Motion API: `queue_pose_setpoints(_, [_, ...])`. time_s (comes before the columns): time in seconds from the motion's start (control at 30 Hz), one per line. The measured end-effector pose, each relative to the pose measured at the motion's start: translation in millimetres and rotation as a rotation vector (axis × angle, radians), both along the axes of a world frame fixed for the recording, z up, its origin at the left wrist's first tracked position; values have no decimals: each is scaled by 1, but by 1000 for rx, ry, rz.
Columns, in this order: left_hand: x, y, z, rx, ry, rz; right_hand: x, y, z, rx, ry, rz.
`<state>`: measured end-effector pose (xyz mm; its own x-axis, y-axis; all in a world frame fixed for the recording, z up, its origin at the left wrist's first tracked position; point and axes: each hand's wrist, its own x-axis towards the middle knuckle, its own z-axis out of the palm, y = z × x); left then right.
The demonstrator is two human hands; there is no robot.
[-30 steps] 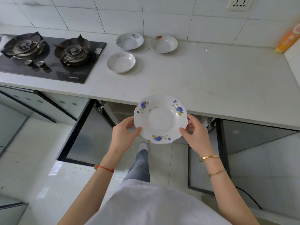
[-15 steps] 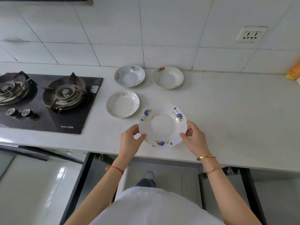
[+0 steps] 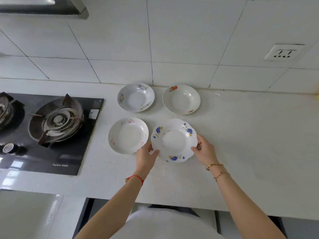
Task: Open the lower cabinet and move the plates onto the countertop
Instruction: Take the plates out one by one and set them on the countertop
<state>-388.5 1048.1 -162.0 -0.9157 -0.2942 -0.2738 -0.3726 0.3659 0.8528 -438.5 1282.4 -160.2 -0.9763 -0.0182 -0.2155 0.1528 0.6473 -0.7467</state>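
A white scalloped plate with blue flowers (image 3: 174,140) is over the white countertop (image 3: 241,144), low enough that I cannot tell if it touches. My left hand (image 3: 146,156) grips its left rim and my right hand (image 3: 204,150) grips its right rim. Three other white plates rest on the counter: one with pink flowers (image 3: 128,135) just left of the held plate, one with grey-pink print (image 3: 135,97) at the back, and one with red print (image 3: 181,99) at the back right. The lower cabinet's open door edge (image 3: 82,218) shows below the counter.
A black gas hob (image 3: 51,128) with burners fills the counter's left. A tiled wall with a socket (image 3: 283,53) stands behind, and a range hood (image 3: 43,7) hangs at the top left. Bare counter stretches to the right.
Both hands carried the blue-flowered plate up from in front of the open cabinet and forward over the counter, lowering it beside the pink-flowered plate. The view tilted up toward the wall.
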Motion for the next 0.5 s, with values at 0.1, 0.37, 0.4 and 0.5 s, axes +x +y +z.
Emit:
queue_pose_setpoints(0.1, [-12, 5, -10, 21, -45, 15, -13, 2, -8, 6, -28, -3])
queue_pose_setpoints(0.37, [-29, 9, -26, 10, -107, -15, -29, 5, -26, 11, -66, -7])
queue_pose_setpoints(0.4, [-31, 9, -27, -4, -109, -13, -30, 5, -27, 9, -58, -9])
queue_pose_setpoints(0.5, [-35, 9, -30, -46, -109, -15, -32, 5, -28, 9, -47, -4])
